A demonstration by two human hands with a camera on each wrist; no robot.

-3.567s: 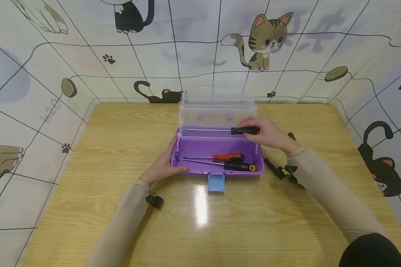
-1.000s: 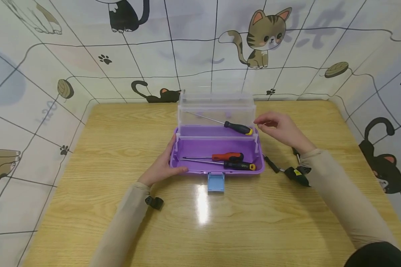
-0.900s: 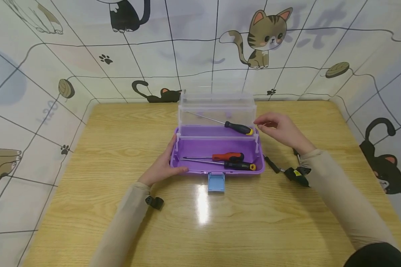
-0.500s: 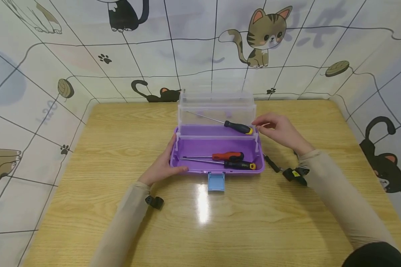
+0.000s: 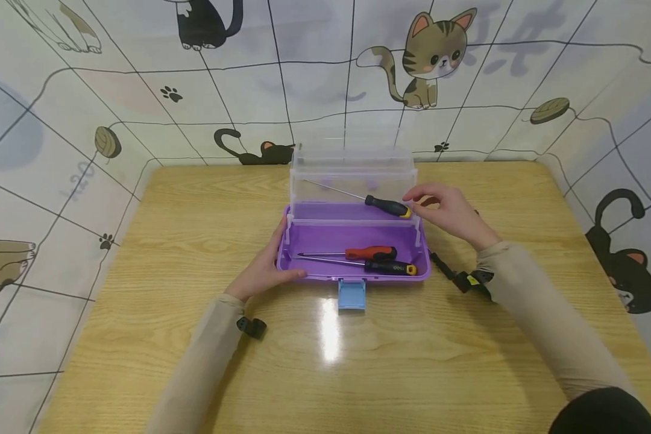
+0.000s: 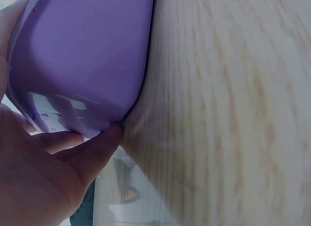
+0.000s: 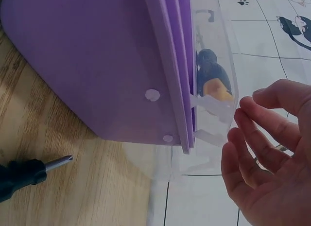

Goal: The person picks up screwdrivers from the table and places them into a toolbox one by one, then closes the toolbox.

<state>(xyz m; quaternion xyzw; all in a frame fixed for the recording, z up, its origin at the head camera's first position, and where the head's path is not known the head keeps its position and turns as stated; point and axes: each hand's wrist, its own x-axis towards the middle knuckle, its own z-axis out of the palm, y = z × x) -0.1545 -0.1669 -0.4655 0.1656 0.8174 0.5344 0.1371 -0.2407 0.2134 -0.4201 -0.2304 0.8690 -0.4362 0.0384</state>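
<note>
An open purple toolbox [image 5: 325, 235] with a clear raised lid and tray [image 5: 304, 191] stands at the back of the table. My left hand [image 5: 260, 271] grips its left end, thumb on the front rim and fingers around the side. A screwdriver [image 5: 387, 207] with a black and yellow handle lies slanted in the clear tray. Beside that handle is my right hand [image 5: 447, 211], fingers loosely bent and holding nothing; the right wrist view shows them just off the clear plastic edge. An orange-red and black screwdriver [image 5: 369, 253] and a black and yellow one [image 5: 387, 267] lie in the bottom.
Another dark-handled screwdriver [image 7: 24, 175] lies on the wooden table right of the box, partly hidden by my right wrist in the head view. A blue latch [image 5: 351, 295] hangs at the front. A cat-patterned wall covering [image 5: 325, 90] rises behind and beside the table.
My right hand held the black-handled screwdriver over the tray; it let go and withdrew right, then moved slightly back left towards the handle. My left hand stayed on the toolbox.
</note>
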